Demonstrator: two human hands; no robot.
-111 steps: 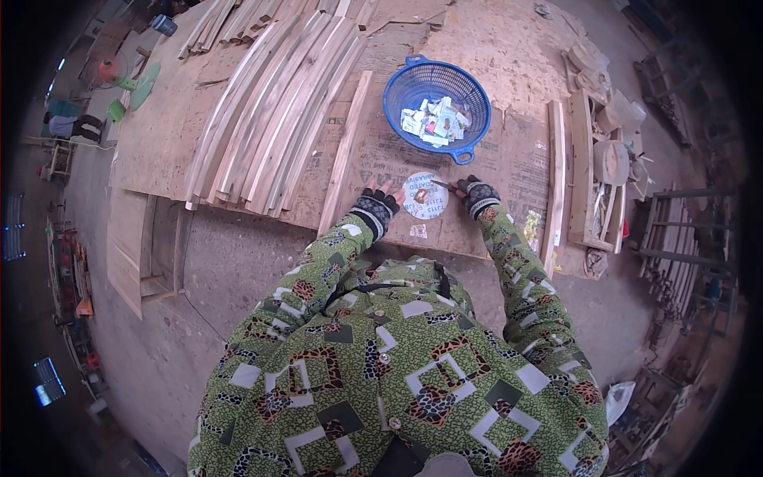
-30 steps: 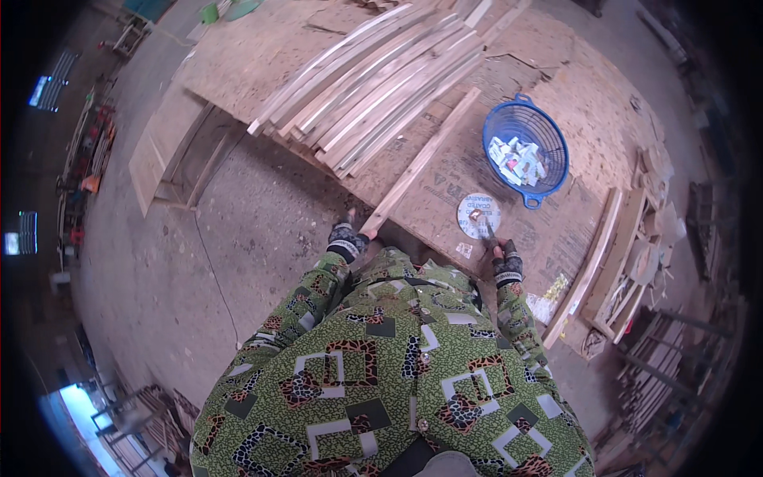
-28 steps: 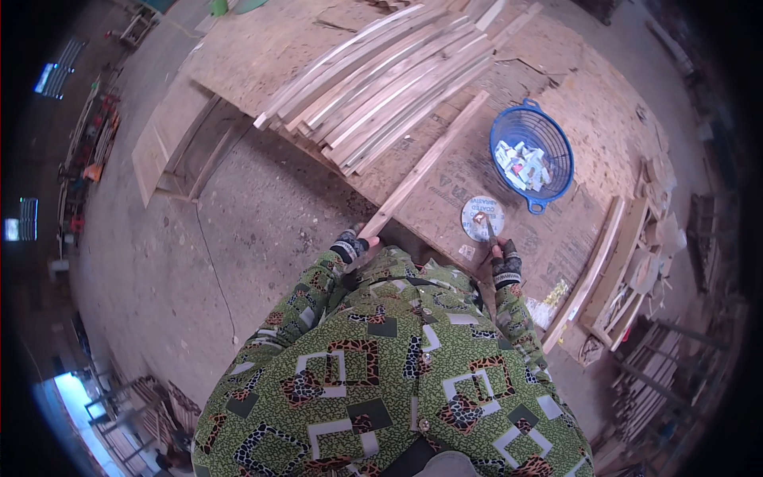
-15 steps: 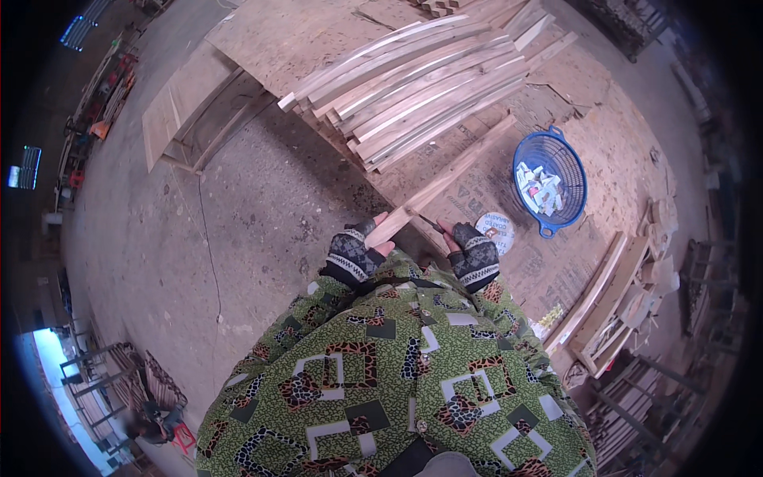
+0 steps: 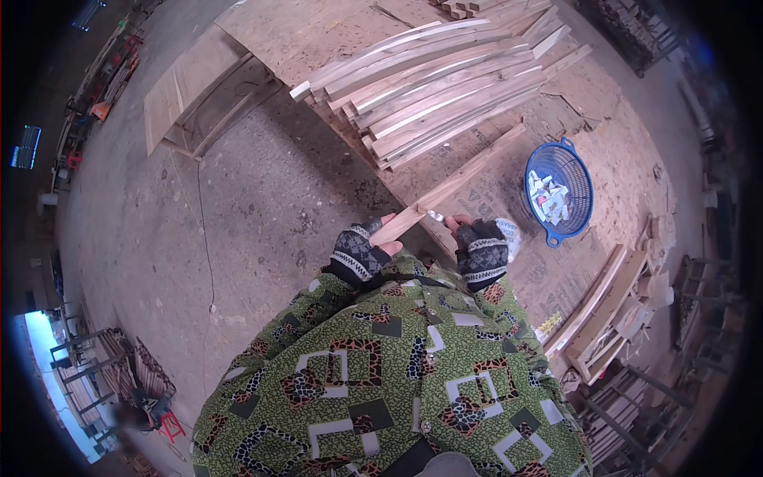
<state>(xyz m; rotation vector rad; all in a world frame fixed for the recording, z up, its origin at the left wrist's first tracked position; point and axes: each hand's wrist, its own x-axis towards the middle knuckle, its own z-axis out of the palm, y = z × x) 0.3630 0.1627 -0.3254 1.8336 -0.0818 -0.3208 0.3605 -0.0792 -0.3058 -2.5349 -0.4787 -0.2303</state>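
A long wooden strip (image 5: 469,169) slants from my body out over the worktable (image 5: 485,191), its far part lying on the board. My left hand (image 5: 359,250), in a patterned fingerless glove, grips its near end, thumb on one side and fingers on the other. Close to the strip's right side, my right hand (image 5: 478,245), gloved alike, has its fingertips pinched together. A small pale, shiny bit (image 5: 435,215) shows between those fingertips and the strip; its kind is too small to make out. Partly behind the right hand lies a round white printed disc (image 5: 509,237).
Beyond the strip, many curved wooden strips (image 5: 445,87) lie stacked on the table. A blue plastic basket (image 5: 590,195) holding pale scraps stands to the right. More wooden parts (image 5: 608,314) lie at the lower right. A low plywood table (image 5: 187,87) stands at the left on the concrete floor.
The view has shifted slightly, so the surroundings sit a little differently. My right hand now covers more of the disc, and the bit by its fingertips looks bright instead of dark. My left hand keeps its grip.
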